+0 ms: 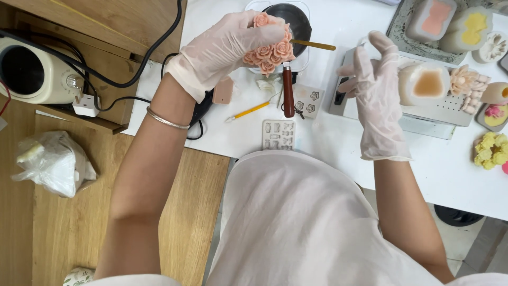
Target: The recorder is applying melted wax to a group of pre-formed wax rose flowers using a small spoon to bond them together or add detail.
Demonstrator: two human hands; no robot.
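Note:
My left hand (227, 45), in a thin clear glove, grips a peach-pink cluster of moulded roses (269, 48) and holds it up over a small dark pot (296, 18) with a red-brown handle (288, 90). My right hand (377, 90), also gloved, hovers to the right with fingers spread and nothing in it. It floats above a grey scale (439, 108) that carries a cream mould with a tan centre (423, 83).
On the white table (338, 143) lie a yellow-handled stick (248, 111), a small white mould tray (278, 134), a flower mould (308, 99) and more moulds and wax flowers at right (491, 150). Left: a cream appliance (32, 69), black cables, a plastic bag (53, 161).

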